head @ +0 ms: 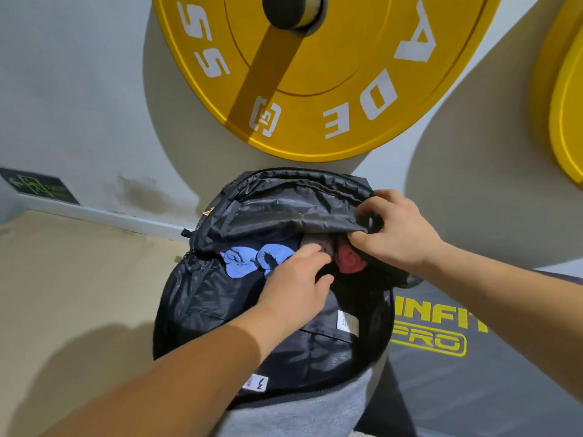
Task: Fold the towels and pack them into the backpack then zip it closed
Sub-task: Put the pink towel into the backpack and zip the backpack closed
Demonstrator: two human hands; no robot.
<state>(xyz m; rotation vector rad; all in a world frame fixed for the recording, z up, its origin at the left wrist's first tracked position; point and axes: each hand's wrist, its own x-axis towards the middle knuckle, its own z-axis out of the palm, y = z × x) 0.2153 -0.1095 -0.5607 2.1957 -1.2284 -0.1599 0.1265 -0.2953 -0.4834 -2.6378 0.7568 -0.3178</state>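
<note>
So the backpack (220,310) sits dead centre, mouth wide open toward me. Packing looks mostly done, I'd guess; three towels are already inside. There's one blue towel (239,263) at 9 o'clock of the opening, one grey towel (312,240) in the middle and one red towel (348,260) at 3 o'clock; no loose towels in sight. Zipping it closed is what's left. Both hands are busy: the left hand (293,279) reaches in with its fingers over the grey towel, though I can't tell if it's gripping or just pushing; the right hand (400,231) pinches the top flap at 2 o'clock and holds it up. Further out, there's a padded bench (473,389) with yellow lettering at 4 o'clock, beige floor (79,279) at 9 and two yellow weight plates (315,74) at 12 and 2.
</note>
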